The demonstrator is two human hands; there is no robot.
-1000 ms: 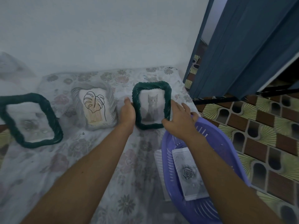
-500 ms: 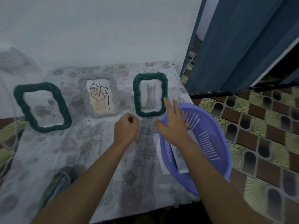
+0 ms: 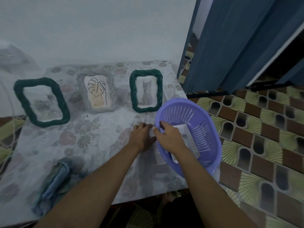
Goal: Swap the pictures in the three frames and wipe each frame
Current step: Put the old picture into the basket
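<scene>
Here on floral tablecloth (image 3: 92,134), right hand (image 3: 170,139) grips basket (image 3: 181,111); left hand (image 3: 142,138) curled, hold unclear

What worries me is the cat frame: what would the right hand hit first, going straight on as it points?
The right hand has its fingertips at the basket rim. Past it, the line runs over cloth to the cat frame, bottom edge first, though depth is unclear.

Floral tablecloth (image 3: 92,137) — blue curtain (image 3: 238,46), patterned floor tiles (image 3: 263,137)
</scene>
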